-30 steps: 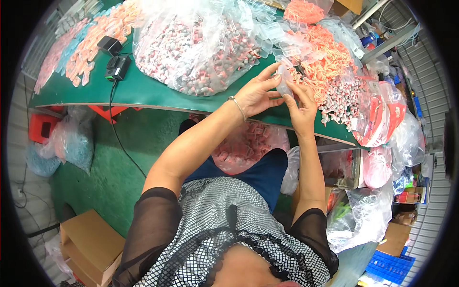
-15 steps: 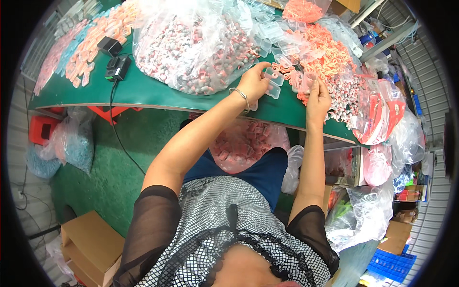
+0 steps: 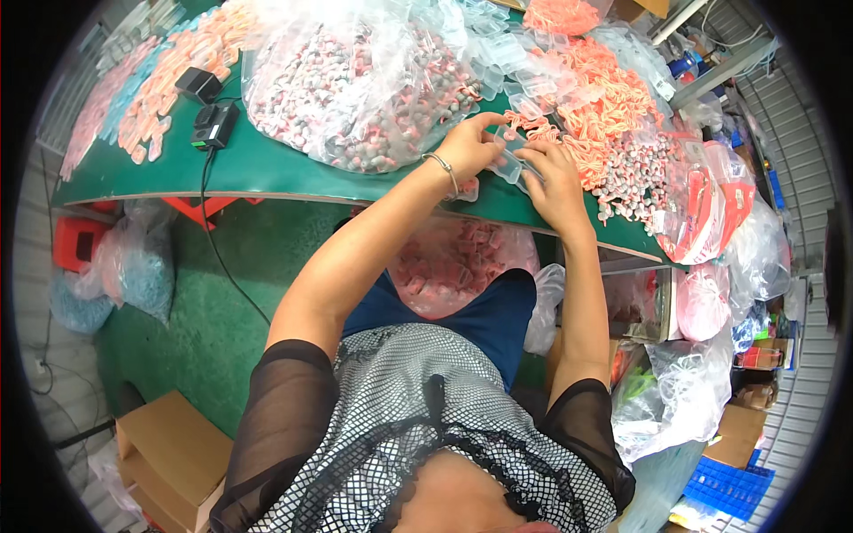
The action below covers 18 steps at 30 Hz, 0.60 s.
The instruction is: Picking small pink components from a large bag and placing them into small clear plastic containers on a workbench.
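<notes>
My left hand [image 3: 471, 149] pinches a small clear plastic case [image 3: 509, 167] over the table's front edge. My right hand [image 3: 558, 186] has its fingertips on the case's right side; its fingers are bent, and what may lie under them is hidden. Just beyond both hands is a heap of orange cords [image 3: 604, 107]. To the right of that lies a pile of small grey, white and pink plugs [image 3: 626, 178]. Below my left wrist, a small pinkish case [image 3: 466, 189] rests at the table edge.
A big clear bag of plugs [image 3: 355, 98] stands left of my hands. More clear cases [image 3: 498, 49] lie behind. Rows of orange cases [image 3: 164, 93] and a black adapter [image 3: 214, 124] with a cable are farther left. A red-and-clear bag [image 3: 711, 204] sits at the right end.
My right hand has moved left from beside the orange cords to the case in my left hand. The pinkish clear piece it held is no longer visible in its fingers.
</notes>
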### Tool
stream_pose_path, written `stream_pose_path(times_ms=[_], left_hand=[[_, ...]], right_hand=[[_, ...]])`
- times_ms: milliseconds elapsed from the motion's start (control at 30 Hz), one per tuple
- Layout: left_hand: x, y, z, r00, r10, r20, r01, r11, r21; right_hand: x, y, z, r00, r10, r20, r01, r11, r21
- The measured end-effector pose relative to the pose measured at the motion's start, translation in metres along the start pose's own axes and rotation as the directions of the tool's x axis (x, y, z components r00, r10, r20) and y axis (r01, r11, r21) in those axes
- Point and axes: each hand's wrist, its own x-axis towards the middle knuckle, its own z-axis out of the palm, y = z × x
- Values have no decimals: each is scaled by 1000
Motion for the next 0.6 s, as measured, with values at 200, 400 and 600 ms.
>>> stream_pose_path(times_ms=[200,400,600], left_hand=[[-4,-2,-4,997,12,74,-13,1000,5],[-12,10,-15,974,224,43,-177,623,762],[4,0,-26,837,541,-87,75,44,996]], right_hand=[[-10,-16,6,1000,-12,3,12,999,-53],[-19,-20,21,1000,-12,25,13,998,-69],[-22,-19,11,996,-28,89,36,996,-84]])
